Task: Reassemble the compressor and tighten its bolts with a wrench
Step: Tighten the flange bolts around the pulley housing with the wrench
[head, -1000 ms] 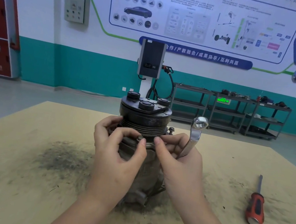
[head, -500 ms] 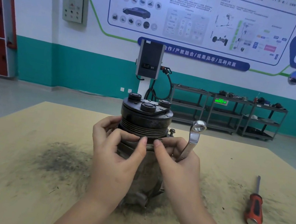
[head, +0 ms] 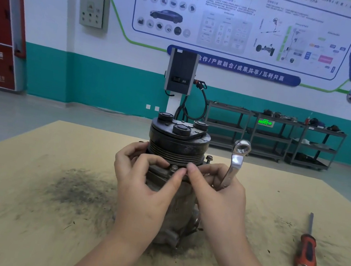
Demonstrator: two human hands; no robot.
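The compressor (head: 177,149) stands upright on the table, its black grooved pulley on top and its dirty metal body below, mostly hidden behind my hands. My left hand (head: 145,188) wraps the body's left side, its thumb and forefinger pinching a small bolt (head: 173,168) on the flange just under the pulley. My right hand (head: 219,199) holds a silver ring wrench (head: 235,159) against its palm, ring end pointing up, while its forefinger touches the flange beside that bolt. A second bolt (head: 208,159) sticks up at the flange's right side.
A red-handled screwdriver (head: 307,252) lies on the tan table (head: 21,200) to the right. Dark grime is smeared on the table left of the compressor. Behind the table stand a charging post (head: 181,74) and shelving carts (head: 272,136).
My fingers have shifted slightly around the front bolt, whose head now shows between my fingertips. The wrench stays in my right hand; the compressor has not moved.
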